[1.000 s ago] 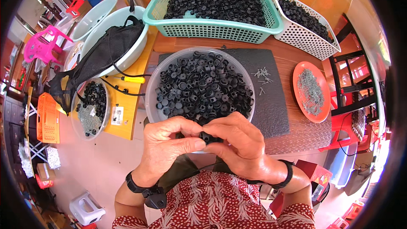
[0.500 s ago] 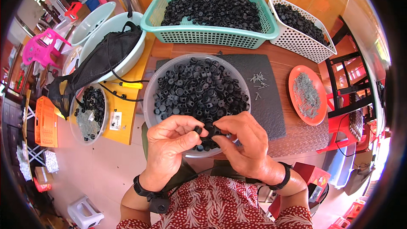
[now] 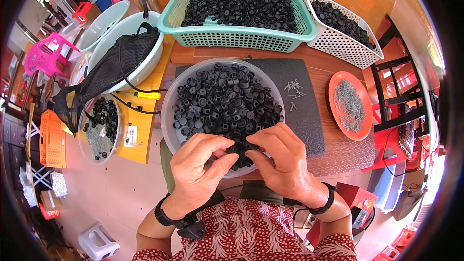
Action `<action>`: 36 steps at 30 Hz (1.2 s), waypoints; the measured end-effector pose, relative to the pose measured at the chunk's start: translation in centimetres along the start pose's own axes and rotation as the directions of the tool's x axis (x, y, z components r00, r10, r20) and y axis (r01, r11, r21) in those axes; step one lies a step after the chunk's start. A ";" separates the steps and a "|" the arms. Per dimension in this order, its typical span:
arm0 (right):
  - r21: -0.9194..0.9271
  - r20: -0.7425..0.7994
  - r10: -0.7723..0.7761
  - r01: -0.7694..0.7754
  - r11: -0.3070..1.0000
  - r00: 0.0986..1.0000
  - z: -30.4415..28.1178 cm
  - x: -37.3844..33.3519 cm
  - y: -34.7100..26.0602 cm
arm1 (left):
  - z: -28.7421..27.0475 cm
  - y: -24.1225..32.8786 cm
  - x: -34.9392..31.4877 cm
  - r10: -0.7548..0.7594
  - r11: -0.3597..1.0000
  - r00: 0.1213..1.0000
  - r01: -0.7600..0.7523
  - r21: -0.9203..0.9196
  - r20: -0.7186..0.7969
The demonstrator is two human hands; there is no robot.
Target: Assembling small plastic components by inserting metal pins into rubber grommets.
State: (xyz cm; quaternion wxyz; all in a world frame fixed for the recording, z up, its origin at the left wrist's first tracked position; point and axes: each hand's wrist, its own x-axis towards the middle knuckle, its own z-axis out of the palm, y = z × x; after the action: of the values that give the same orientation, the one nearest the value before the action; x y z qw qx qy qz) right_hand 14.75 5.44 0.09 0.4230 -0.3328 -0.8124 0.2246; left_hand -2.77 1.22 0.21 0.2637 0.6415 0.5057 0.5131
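A clear round tub [image 3: 166, 116] in front of me is heaped with small black plastic parts [image 3: 227, 99], some like short caps or rings. Over its near edge my left hand [image 3: 200, 159] pinches a small black plastic part between thumb and forefinger, mostly hidden by the fingertips. Close beside it my right hand [image 3: 280, 152] is closed on another black plastic part. The two sets of fingertips nearly meet, and the held parts blend into the dark heap behind them; whether they touch I cannot tell.
Short metal pins [image 3: 293, 88] lie on a dark grey mat [image 3: 311, 121]; an orange plate [image 3: 332, 92] holds many more. Behind stand a green basket [image 3: 241, 38] and a white basket [image 3: 343, 50] of black parts. At left are a tub [image 3: 113, 151] and a yellow-handled screwdriver [image 3: 147, 95].
My left hand has turned and moved right, bringing the small black part at its fingertips against or near the right hand's. The right hand has shifted only slightly.
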 end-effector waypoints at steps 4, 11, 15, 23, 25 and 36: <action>0.016 0.000 0.008 -0.008 1.000 1.000 0.1 -0.1 0.1 | 0.3 -0.3 -0.1 0.001 1.000 1.000 -0.001 -0.004 -0.012; 0.031 -0.099 0.144 -0.142 0.989 0.985 -1.3 -0.7 0.1 | 0.3 0.1 0.0 0.031 0.999 0.999 -0.032 0.026 0.022; -0.125 -0.179 0.208 -0.232 0.965 0.962 -3.7 -1.6 1.6 | 0.4 -0.2 -0.9 -0.119 0.980 0.993 0.121 -0.157 0.019; -0.547 0.034 0.197 -0.146 0.824 0.980 -4.0 -4.5 5.2 | 1.1 0.0 -0.2 -0.065 0.936 0.994 0.091 -0.340 0.088; -0.528 0.004 0.201 -0.168 0.833 0.980 -4.0 -4.2 4.6 | 0.9 -0.1 -0.3 -0.052 0.945 0.991 0.089 -0.315 0.123; 0.242 0.004 0.180 -0.175 0.954 0.984 -2.9 -1.6 -1.3 | 1.1 0.4 -0.5 0.012 0.985 0.984 0.019 -0.173 0.177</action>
State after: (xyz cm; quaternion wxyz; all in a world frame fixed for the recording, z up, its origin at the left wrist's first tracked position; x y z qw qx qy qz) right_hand 17.40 3.62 1.59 0.4458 -0.3523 -0.7419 0.3559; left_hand -1.55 0.86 0.00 0.3633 0.6583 0.4347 0.4957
